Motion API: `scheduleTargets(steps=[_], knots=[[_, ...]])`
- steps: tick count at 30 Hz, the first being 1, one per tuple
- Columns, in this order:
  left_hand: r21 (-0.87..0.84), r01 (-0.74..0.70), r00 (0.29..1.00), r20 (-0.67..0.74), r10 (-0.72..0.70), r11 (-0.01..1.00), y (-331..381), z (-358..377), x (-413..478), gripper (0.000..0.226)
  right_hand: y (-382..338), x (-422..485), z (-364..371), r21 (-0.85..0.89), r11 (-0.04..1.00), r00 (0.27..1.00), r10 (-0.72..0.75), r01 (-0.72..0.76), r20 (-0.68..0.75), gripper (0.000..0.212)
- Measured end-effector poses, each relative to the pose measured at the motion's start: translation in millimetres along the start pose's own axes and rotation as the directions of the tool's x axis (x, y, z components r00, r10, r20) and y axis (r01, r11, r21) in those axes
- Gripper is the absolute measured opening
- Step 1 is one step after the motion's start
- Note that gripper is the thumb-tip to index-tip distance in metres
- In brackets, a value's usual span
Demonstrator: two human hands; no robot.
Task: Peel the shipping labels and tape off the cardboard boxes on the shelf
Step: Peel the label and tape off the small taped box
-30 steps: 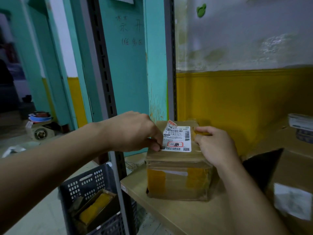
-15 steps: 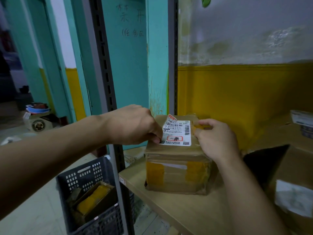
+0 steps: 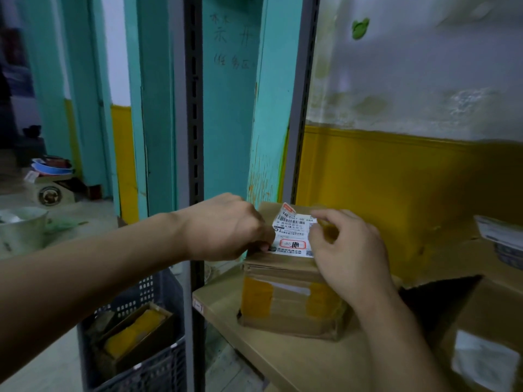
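We faced a rough plastered wall [image 3: 410, 80], white above and mustard yellow below, with a scuffed teal wooden post [image 3: 226, 123] and a grey slotted metal upright [image 3: 300, 108] to its left. A pale, smooth wooden shelf board [image 3: 297, 360] ran across the lower right. On its right end sat a large open brown cardboard box [image 3: 486, 306]. Below the shelf, on the floor to the left, stood a dark perforated plastic crate [image 3: 158, 372].

Near the shelf's left front corner stood the small creased brown cardboard box [image 3: 285, 306], with yellow tape patches [image 3: 256, 295] on its front face. A white rectangular printed shipping label [image 3: 293, 236] lay on its top, its far corner lifted.

Our left hand [image 3: 226, 227] had its fingers curled, the tips at the label's near left corner; we could not tell whether they pinched or only pressed it. Our right hand [image 3: 348, 250] rested over the label's right edge, thumb and forefinger pinching a yellowish strip [image 3: 329, 232].
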State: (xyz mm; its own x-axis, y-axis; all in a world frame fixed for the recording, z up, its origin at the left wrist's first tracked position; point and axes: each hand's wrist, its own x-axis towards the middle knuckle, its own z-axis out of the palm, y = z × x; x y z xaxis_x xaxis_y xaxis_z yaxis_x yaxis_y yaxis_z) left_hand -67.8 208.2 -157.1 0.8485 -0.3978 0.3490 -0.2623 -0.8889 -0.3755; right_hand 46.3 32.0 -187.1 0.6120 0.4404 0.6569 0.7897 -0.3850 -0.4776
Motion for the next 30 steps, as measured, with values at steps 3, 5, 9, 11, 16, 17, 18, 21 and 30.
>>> scheduleTargets(steps=[3, 5, 9, 11, 16, 17, 18, 21, 30], knots=[[0.002, -0.018, 0.999, -0.031, 0.018, 1.000, 1.3, 1.8, -2.4, 0.040, -2.6, -5.1, 1.9, 0.013, 0.998, 0.996, -0.059, 0.058, 0.061, 0.025], [0.021, -0.020, 0.998, -0.056, 0.021, 1.000, 2.2, 2.8, -3.4, 0.035, -5.0, -7.3, 1.4, -0.009, 0.997, 0.995, -0.070, 0.071, 0.073, 0.026], [0.032, 0.007, 0.993, -0.117, -0.004, 0.999, 6.9, 5.9, 1.9, 0.026, -11.2, -10.8, 1.6, -0.053, 0.994, 0.994, -0.093, 0.096, 0.053, 0.024], [-0.025, 0.020, 0.993, -0.115, -0.022, 0.999, 7.3, 5.0, 8.3, 0.029, -9.9, -11.5, 3.2, -0.037, 0.995, 0.996, -0.087, 0.088, 0.034, 0.022], [-0.184, 0.161, 0.985, 0.095, -0.146, 0.970, -8.9, -6.3, 7.3, 0.014, -4.1, -12.0, 6.2, 0.014, 0.999, 0.999, -0.047, 0.047, 0.009, 0.021], [-0.182, 0.167, 0.982, 0.124, -0.145, 0.969, -11.1, -8.5, 6.2, 0.017, -3.7, -12.7, 6.9, 0.024, 0.999, 0.999, -0.044, 0.044, 0.009, 0.022], [-0.165, 0.160, 0.979, 0.153, -0.135, 0.973, -11.9, -11.5, 6.4, 0.019, -3.6, -13.0, 7.6, 0.035, 0.998, 0.999, -0.045, 0.045, 0.008, 0.022], [-0.127, 0.116, 0.975, 0.205, -0.088, 0.985, -12.6, -16.0, 9.7, 0.023, -2.9, -13.6, 10.8, 0.056, 0.998, 0.999, -0.038, 0.037, 0.015, 0.023], [0.062, -0.141, 0.990, 0.034, 0.140, 0.988, -13.4, -8.8, 7.1, 0.032, -0.9, -14.1, 13.5, 0.081, 0.996, 0.998, -0.017, 0.022, -0.058, 0.021]])
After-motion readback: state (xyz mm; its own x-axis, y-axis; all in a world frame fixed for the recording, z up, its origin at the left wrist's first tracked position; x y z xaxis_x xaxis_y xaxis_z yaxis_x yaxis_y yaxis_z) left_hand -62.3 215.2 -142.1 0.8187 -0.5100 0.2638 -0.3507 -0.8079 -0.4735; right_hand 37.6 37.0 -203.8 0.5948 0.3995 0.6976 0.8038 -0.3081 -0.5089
